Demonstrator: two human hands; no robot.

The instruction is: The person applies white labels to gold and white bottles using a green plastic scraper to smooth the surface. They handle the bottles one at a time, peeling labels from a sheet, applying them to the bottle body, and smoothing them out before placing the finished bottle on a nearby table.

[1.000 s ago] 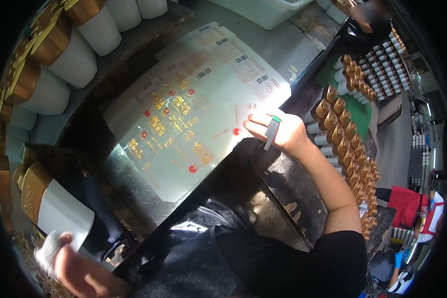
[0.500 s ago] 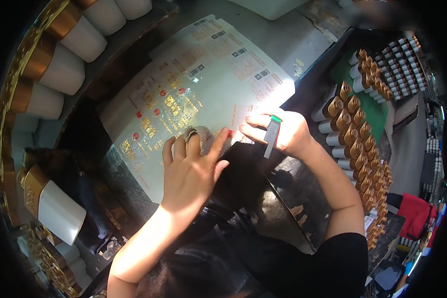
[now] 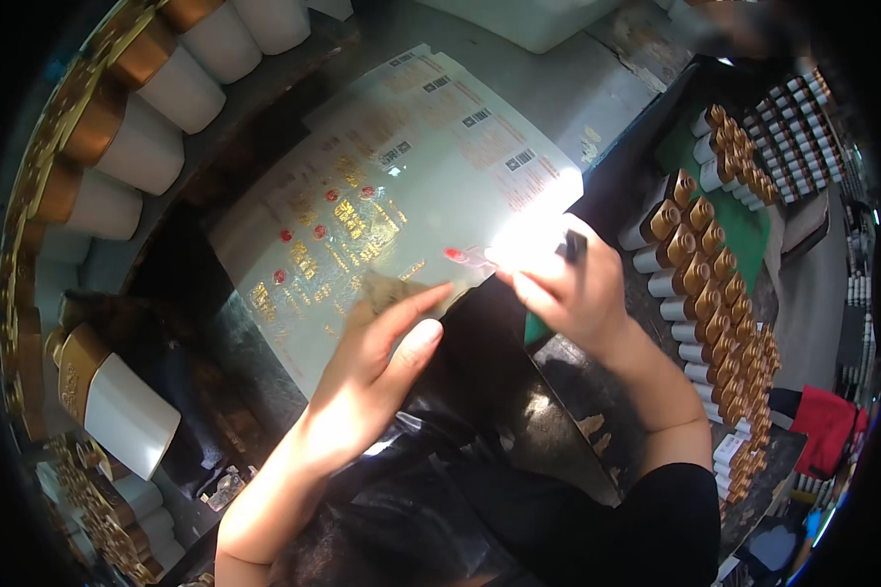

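Observation:
A translucent sheet (image 3: 440, 186) printed with gold lettering, red round seals and dark square codes lies in front of me. My right hand (image 3: 582, 289) pinches a small clear sticker (image 3: 475, 258) with a red mark, held over the sheet's near right edge. The same hand keeps hold of a slim tool (image 3: 572, 247); its dark end sticks up and a green part shows below the palm. My left hand (image 3: 382, 357) is beside the sheet's near edge, thumb apart and index finger stretched toward the sticker. Its other fingers are curled at a beige cloth (image 3: 387, 289), partly hidden.
Several white bottles with gold caps (image 3: 719, 293) stand in rows at the right, some by a green mat (image 3: 754, 230). Large white-and-gold bottles (image 3: 137, 147) line the left, and one (image 3: 122, 406) leans nearer me. A pale bin (image 3: 529, 20) is at the back.
A clear sticker with a red mark has come up from the sheet in my right fingers. The tool has turned in that hand. My left index finger has drawn back from the red mark.

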